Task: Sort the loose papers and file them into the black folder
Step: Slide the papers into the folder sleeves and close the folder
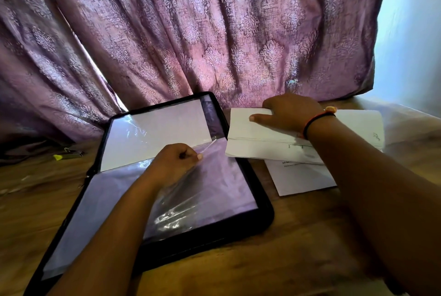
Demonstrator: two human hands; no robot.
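The black folder [262, 219] is laid open flat on the table [286, 260], set at a slant in front of the curtain [214, 33], so that both leaves can be reached from above. A white sheet [162, 133] is already lodged in the far leaf. The corner of a clear sleeve [214, 176] on the near leaf is pinched between the thumb and bent fingers of the left hand [176, 162] and raised off the page beneath, apparently so that its mouth is kept open for the next sheet. The loose papers [257, 150] are piled just beside the folder's right edge, within a short reach. The right hand [291, 114] is laid over the pile, and its grip is closed on the top sheets: the thumb is pressed flat on the paper and the fingers are curled over the far edge. How many sheets are taken cannot be told. Filing is judged to be at an early stage, since most papers are still outside.
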